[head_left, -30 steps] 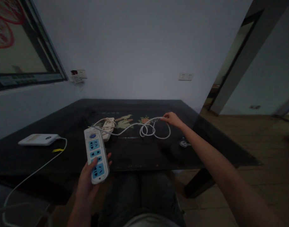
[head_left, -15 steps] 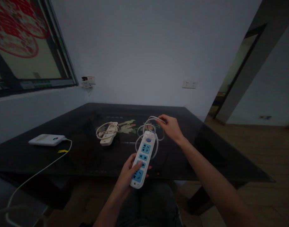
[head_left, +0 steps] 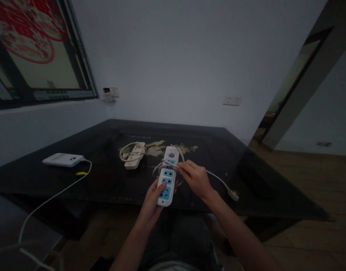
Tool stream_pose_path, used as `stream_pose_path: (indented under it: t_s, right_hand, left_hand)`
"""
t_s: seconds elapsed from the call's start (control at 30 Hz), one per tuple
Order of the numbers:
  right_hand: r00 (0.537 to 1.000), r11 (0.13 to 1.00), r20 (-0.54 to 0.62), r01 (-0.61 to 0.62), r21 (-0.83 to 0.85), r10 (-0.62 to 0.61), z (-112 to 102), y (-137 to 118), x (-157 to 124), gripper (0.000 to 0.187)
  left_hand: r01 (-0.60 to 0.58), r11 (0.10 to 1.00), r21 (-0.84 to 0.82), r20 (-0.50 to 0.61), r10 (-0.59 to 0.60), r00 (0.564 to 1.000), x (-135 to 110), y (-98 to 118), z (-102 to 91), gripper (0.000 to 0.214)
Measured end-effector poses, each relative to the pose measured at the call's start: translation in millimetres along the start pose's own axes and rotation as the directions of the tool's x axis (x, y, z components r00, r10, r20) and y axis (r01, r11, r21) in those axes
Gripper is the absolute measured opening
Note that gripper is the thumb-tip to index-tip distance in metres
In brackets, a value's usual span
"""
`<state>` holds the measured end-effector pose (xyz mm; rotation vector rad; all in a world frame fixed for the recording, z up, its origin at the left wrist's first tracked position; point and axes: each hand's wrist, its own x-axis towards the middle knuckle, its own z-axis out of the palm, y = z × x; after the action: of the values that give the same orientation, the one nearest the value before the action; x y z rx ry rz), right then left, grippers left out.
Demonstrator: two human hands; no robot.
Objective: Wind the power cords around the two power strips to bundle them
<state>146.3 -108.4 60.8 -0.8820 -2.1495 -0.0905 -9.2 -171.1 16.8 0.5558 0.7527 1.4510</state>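
My left hand (head_left: 152,199) grips the lower end of a white power strip (head_left: 167,174) with blue socket panels, thumb on its face, held above the near part of the table. Pinched in my right hand (head_left: 196,177) is the strip's white cord (head_left: 173,164), which crosses over the sockets and loops around the strip's left side. The cord's free end runs out to the right of my right hand and ends in a plug (head_left: 233,194) over the table's right side. Some of the cord behind the strip is hidden.
A second, cream power strip (head_left: 135,156) with its cord coiled on it lies left on the dark table (head_left: 105,180). Further left are a white power bank (head_left: 63,160) with a trailing cable and a yellow tag (head_left: 81,173). Wall sockets (head_left: 231,100) sit behind.
My right hand has moved down and toward me, bringing the cord from beyond the strip's top across its face. The plug has come into sight on the right. The view has shifted slightly.
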Motion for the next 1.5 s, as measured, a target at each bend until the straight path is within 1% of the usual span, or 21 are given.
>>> stream_pose_path:
  t_s: [0.07,0.17,0.23,0.3,0.43,0.53,0.63,0.7,0.77,0.83,0.93,1.0,1.07,1.13,1.2,1.23,1.3,1.37,1.4,1.43,1.5]
  right_hand:
    - [1.0,1.0,-0.016,0.015,0.002,-0.015,6,-1,-10,0.028]
    - [0.997,0.997,-0.007,0.075,-0.009,-0.075,13,1,-25,0.028]
    - [0.994,0.994,0.01,0.11,-0.011,-0.11,17,2,-35,0.028]
    - [0.992,0.992,0.028,0.125,-0.01,-0.124,20,3,-43,0.028]
    - [0.992,0.992,0.025,0.126,-0.02,-0.126,26,4,-55,0.028]
    - [0.992,0.992,0.018,0.127,-0.012,-0.127,28,2,-62,0.028]
    - [0.991,0.99,0.005,0.133,0.05,-0.133,26,4,-70,0.029]
    - [0.992,0.988,-0.042,0.121,0.099,-0.117,23,8,-76,0.031]
    - [0.992,0.988,-0.099,0.09,0.127,-0.078,19,14,-81,0.032]
    - [0.991,0.992,-0.135,0.026,0.122,-0.009,16,23,-86,0.031]
    - [0.976,0.992,-0.175,-0.124,0.025,0.126,14,37,-92,0.024]
    - [0.959,0.972,-0.188,-0.228,-0.054,0.214,13,45,-98,0.022]
    - [0.939,0.941,-0.162,-0.322,-0.104,0.304,10,50,-107,0.025]
    - [0.908,0.898,-0.109,-0.417,-0.136,0.405,3,52,-117,0.027]
    - [0.849,0.828,-0.061,-0.525,-0.198,0.524,-8,52,-124,0.03]
    - [0.807,0.776,-0.037,-0.579,-0.25,0.59,-14,52,-126,0.032]
    - [0.698,0.646,0.013,-0.655,-0.392,0.716,-27,52,-123,0.038]
    - [0.585,0.528,0.075,-0.662,-0.532,0.808,-38,54,-114,0.042]
    - [0.535,0.489,0.108,-0.648,-0.584,0.838,-42,56,-107,0.042]
    - [0.493,0.462,0.138,-0.631,-0.623,0.859,-45,58,-100,0.042]
    - [0.429,0.433,0.185,-0.602,-0.671,0.884,-50,61,-87,0.04]
  left_hand:
    - [-0.005,0.999,-0.048,-0.004,0.005,1.0,2,0,0.9,0.033]
    - [0.008,0.996,-0.088,-0.033,-0.011,0.999,3,0,0.0,0.022]
    - [0.019,0.996,-0.086,-0.071,-0.025,0.997,1,1,-2.3,0.014]
    - [0.024,0.997,-0.068,-0.089,-0.03,0.996,-1,2,-4.8,0.012]
    - [0.033,0.999,-0.031,-0.09,-0.036,0.995,-3,2,-6.9,0.02]
    - [0.018,1.0,0.005,-0.107,-0.017,0.994,-2,1,-6.2,0.024]
    - [-0.012,0.999,0.043,-0.106,0.016,0.994,-3,1,-5.4,0.03]
    - [-0.036,0.997,0.065,-0.083,0.041,0.996,-6,4,-4.9,0.035]
    - [-0.068,0.994,0.089,-0.042,0.072,0.996,-9,8,-4.4,0.042]
    - [-0.097,0.989,0.113,-0.009,0.099,0.995,-13,13,-4.3,0.048]
    - [-0.125,0.983,0.138,0.025,0.123,0.992,-18,18,-5.2,0.052]
    - [-0.149,0.975,0.162,0.051,0.142,0.989,-21,19,-6.2,0.053]
    - [-0.175,0.964,0.199,0.082,0.162,0.983,-23,20,-7.2,0.053]
    - [-0.189,0.954,0.234,0.105,0.169,0.98,-25,19,-8.6,0.055]
    - [-0.193,0.945,0.265,0.119,0.166,0.979,-26,18,-11.0,0.057]
    - [-0.193,0.939,0.284,0.123,0.164,0.979,-26,17,-12.5,0.058]
    - [-0.207,0.92,0.334,0.134,0.171,0.976,-25,16,-15.9,0.058]
    - [-0.244,0.883,0.401,0.154,0.197,0.968,-25,16,-18.6,0.057]
    - [-0.264,0.859,0.438,0.169,0.21,0.963,-25,16,-19.2,0.056]
    - [-0.279,0.833,0.477,0.187,0.214,0.959,-26,17,-19.4,0.055]
    - [-0.276,0.788,0.55,0.215,0.186,0.959,-30,19,-19.1,0.057]
